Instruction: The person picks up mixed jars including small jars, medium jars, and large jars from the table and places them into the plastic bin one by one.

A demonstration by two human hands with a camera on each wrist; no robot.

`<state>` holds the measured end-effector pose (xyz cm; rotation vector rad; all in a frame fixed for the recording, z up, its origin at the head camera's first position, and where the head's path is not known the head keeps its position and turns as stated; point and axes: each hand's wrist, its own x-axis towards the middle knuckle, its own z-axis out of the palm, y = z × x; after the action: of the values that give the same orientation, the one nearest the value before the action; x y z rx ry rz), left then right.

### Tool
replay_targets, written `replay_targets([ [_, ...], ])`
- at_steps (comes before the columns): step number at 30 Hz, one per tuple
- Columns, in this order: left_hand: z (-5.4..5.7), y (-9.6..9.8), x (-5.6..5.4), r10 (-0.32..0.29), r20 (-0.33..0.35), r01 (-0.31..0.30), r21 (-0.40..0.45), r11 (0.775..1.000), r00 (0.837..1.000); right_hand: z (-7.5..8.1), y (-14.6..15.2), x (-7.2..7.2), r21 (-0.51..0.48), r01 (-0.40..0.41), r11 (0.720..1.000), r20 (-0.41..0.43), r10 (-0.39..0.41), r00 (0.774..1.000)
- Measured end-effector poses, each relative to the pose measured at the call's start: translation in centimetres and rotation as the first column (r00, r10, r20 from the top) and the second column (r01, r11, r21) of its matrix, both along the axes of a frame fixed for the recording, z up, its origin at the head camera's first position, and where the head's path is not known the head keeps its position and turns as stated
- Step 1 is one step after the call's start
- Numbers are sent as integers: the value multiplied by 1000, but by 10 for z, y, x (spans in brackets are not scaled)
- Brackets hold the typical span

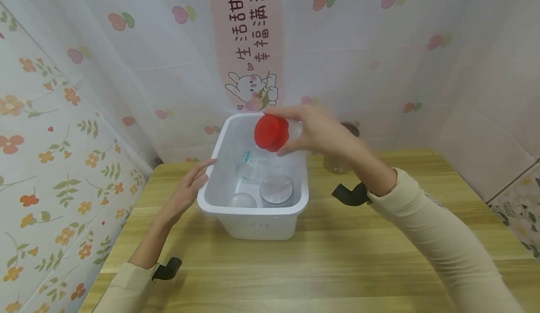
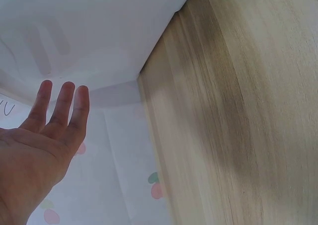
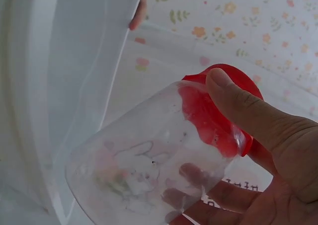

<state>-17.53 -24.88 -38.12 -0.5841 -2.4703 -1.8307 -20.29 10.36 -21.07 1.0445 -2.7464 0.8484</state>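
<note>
My right hand (image 1: 318, 130) grips a clear plastic jar (image 3: 139, 160) with a red lid (image 1: 266, 132), tilted above the back right part of a white plastic tub (image 1: 263, 226). In the right wrist view the thumb lies by the lid and the other fingers go round the jar's far side; nothing shows inside it. My left hand (image 1: 191, 189) touches the tub's left rim with its fingers extended. Inside the tub lie a clear jar with a blue-green label (image 1: 249, 167), a round container with a silvery top (image 1: 276, 190) and a clear round container (image 1: 243, 200).
Behind my right forearm a clear jar (image 1: 336, 165) with a dark lid stands on the wooden table (image 1: 371, 252), partly hidden. Printed curtains (image 1: 160, 69) hang close behind the table and along its left side.
</note>
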Motion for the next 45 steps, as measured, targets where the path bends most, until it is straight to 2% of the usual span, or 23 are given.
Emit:
replay_targets([
  [7,0,-1,0,-4,4,4,6,1000,1000,0,-12,-1,-36,-59,998,68,61,996],
  [14,0,-1,0,4,9,-4,-4,1000,1000,-1,-25,-5,-75,-171,982,84,177,981],
  [20,0,0,0,15,12,-15,-8,1000,1000,-3,-33,-8,-53,-171,984,128,177,976],
  [34,-1,-1,-1,10,5,-10,-2,1000,1000,-14,-48,-20,21,-205,979,163,199,966],
  [41,-1,-1,-1,2,8,-2,7,1000,1000,-22,-51,-28,119,-214,970,129,198,972],
  [45,0,-1,-1,5,5,-5,1,1000,1000,-24,-45,-30,114,-242,964,146,225,963],
])
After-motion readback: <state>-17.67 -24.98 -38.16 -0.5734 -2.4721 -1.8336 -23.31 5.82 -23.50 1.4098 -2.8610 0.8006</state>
